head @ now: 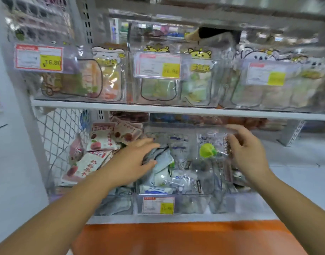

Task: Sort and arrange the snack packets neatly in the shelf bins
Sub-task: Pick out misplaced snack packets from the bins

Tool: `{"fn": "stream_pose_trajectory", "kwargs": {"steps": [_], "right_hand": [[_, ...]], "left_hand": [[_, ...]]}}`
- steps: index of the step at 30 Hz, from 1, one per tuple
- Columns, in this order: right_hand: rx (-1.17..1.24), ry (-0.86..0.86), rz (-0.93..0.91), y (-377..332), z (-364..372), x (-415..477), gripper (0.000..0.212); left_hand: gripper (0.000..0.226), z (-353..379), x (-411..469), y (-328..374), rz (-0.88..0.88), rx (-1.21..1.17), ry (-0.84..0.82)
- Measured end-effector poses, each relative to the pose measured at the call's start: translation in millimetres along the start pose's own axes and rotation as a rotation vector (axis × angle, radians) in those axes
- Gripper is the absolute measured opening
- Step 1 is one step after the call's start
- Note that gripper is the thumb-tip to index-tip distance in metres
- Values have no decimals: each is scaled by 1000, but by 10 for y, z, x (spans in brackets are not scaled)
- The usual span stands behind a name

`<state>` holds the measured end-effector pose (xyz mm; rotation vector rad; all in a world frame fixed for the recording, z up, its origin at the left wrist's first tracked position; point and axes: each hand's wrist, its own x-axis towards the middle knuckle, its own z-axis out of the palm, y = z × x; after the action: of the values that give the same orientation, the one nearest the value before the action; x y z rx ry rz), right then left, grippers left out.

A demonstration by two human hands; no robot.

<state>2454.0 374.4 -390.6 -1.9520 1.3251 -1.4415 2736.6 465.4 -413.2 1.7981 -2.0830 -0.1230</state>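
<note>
While left hand [132, 159] presses packets [162, 163] flat-fingered, right hand [250, 151] pinches clear packet [211, 142] upright.

Bright even store light, motion blur thru-out, glare on clear plastic, wide-angle bending at edges.

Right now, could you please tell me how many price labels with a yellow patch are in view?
4. Three hang along the upper shelf: left label, middle label, right label. The fourth label fronts the lower bin. Others may be hidden.
</note>
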Motion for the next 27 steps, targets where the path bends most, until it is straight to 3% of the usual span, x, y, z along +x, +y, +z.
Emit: {"fn": "stream_pose_trajectory", "kwargs": {"steps": [4,7,9,12,15,18,22,25,27], "right_hand": [[-129,92,100,410,-353,116,32],[-247,-177,175,586,-396,152,47],[-467,-382,134,678,-388,157,51],[-713,-252,25,652,-414,241,41],[-653,-164,-10,339,-339,231,32],[-484,-260,-219,-134,-23,17,23],[-315,-520,-521,-703,535,-314,25],[-232,-739,-568,-1030,996,-383,24],[-273,-899,-564,-1181,1299,-324,21]], "left_hand": [[55,178,127,9,2,144,-55],[55,179,137,-35,-12,116,-47],[56,164,120,-45,1,123,-43],[57,94,63,-71,-9,94,-24],[54,-54,-66,-200,-44,11,44],[54,-188,-276,-431,-107,28,117],[67,-242,-599,-781,-154,92,86],[89,-196,-724,-937,-124,251,-12],[89,-192,-732,-984,-148,259,-31]]}}
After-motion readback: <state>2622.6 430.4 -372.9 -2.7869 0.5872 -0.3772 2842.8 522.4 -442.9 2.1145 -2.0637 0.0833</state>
